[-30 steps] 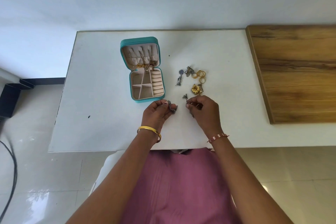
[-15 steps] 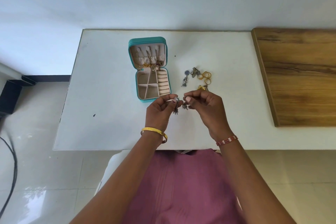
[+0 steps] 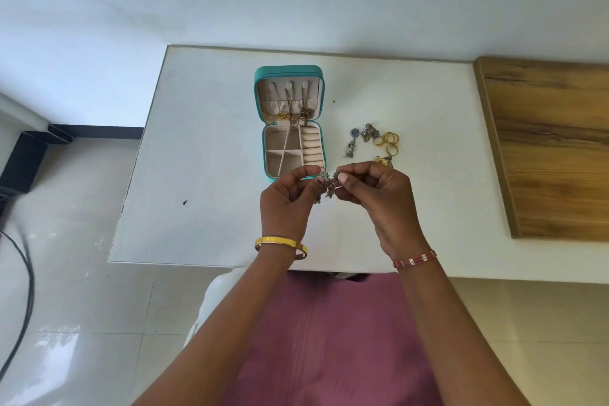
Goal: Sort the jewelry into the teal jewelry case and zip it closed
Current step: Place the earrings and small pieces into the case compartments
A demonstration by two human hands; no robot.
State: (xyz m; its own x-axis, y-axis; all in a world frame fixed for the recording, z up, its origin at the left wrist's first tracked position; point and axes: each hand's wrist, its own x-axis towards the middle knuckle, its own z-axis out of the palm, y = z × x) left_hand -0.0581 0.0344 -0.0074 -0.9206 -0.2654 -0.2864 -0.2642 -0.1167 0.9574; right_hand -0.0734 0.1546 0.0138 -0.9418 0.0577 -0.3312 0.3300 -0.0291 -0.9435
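Earrings [image 3: 328, 182], small and silvery, are pinched between both hands just above the desk [image 3: 204, 148]: the left hand [image 3: 290, 204] nips one at thumb and forefinger, the right hand [image 3: 379, 198] nips the other, the two pieces touching or nearly so between the fingertips. From where I stand, the risk looks to be their dangling bits catching on each other, so that pulling them apart flicks one loose onto the desk or off its near edge to the floor. They are too small for me to tell if they are already tangled. Just beyond the hands lies the case [image 3: 290, 71], open, lid back, chains in the lid, its tray compartments looking bare. Right of it, loose pieces [image 3: 365, 138] and gold rings [image 3: 390, 142] wait on the desk.
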